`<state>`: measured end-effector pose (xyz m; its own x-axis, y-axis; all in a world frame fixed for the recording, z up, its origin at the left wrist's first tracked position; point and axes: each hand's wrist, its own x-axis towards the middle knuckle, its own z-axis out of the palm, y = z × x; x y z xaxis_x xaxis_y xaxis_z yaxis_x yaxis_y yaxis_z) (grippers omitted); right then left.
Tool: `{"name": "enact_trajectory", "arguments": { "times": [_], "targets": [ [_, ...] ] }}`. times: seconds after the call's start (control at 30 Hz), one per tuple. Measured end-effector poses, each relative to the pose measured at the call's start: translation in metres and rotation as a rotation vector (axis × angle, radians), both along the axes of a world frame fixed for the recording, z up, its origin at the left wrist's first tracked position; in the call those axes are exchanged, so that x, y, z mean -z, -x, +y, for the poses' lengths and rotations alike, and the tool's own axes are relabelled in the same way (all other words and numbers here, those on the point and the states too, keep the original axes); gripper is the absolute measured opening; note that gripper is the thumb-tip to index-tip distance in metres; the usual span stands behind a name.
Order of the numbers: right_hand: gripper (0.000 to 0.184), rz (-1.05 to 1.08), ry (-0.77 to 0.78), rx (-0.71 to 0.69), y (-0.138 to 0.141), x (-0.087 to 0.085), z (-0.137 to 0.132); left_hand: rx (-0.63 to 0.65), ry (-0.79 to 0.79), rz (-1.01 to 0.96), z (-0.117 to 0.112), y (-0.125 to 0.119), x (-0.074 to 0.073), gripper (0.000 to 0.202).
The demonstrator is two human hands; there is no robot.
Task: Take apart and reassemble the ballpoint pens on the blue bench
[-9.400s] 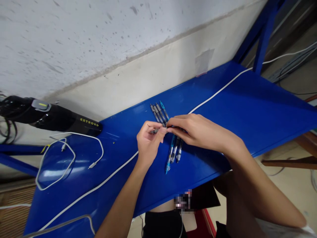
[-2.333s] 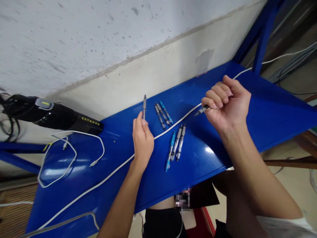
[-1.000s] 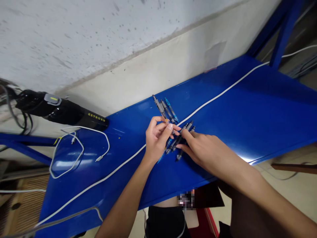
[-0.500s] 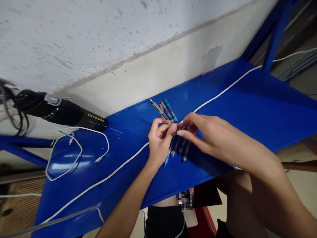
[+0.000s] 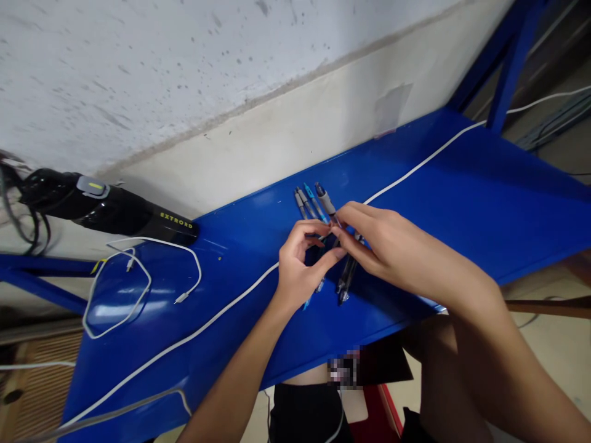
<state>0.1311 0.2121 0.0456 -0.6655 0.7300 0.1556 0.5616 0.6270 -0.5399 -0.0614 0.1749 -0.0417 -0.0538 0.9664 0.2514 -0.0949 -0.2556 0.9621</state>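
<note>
My left hand (image 5: 300, 267) and my right hand (image 5: 390, 249) meet over the middle of a blue metal shelf (image 5: 438, 191). The right fingers pinch a grey-gripped pen part (image 5: 327, 203) that sticks out toward the wall. My left thumb and fingers curl close beside it, touching the same spot. Two more pen halves (image 5: 302, 203) lie just left of it, one of them light blue. Under the hands lie more pens (image 5: 345, 284), their tips pointing toward me.
A long white cable (image 5: 415, 169) runs diagonally across the shelf. A looped white charging cable (image 5: 138, 271) lies at the left, near a black device (image 5: 115, 212) labelled EXTRORD against the wall. Blue frame posts (image 5: 503, 61) stand at the right end.
Both hands came back together over the pens after being apart. The grey-gripped part has shifted from the left hand's side to the right fingers, now right of the other two halves.
</note>
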Motion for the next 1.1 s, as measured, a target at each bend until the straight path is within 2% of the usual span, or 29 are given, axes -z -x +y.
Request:
{"name": "enact_trajectory", "arguments": {
  "times": [0.2, 0.3, 0.4, 0.6, 0.93, 1.1],
  "targets": [
    [0.024, 0.082, 0.108, -0.13, 0.004, 0.007, 0.014, 0.038, 0.099, -0.347, 0.007, 0.012, -0.008, 0.047],
    [0.03, 0.101, 0.134, -0.14, 0.01, 0.014, 0.02, -0.003, 0.133, -0.401, 0.011, 0.015, -0.006, 0.038],
    [0.035, 0.117, 0.156, -0.133, 0.015, 0.024, 0.027, -0.069, 0.149, -0.413, 0.013, 0.017, -0.003, 0.023],
    [0.037, 0.18, 0.111, -0.18, 0.016, 0.041, 0.039, -0.196, 0.161, -0.384, 0.012, 0.016, -0.004, 0.024],
    [0.033, 0.116, -0.105, -0.112, 0.018, 0.043, 0.035, -0.281, 0.2, -0.396, 0.014, 0.015, -0.002, 0.028],
    [0.032, 0.148, -0.12, -0.131, 0.018, 0.046, 0.036, -0.255, 0.169, -0.385, 0.014, 0.016, -0.003, 0.024]
  ]
}}
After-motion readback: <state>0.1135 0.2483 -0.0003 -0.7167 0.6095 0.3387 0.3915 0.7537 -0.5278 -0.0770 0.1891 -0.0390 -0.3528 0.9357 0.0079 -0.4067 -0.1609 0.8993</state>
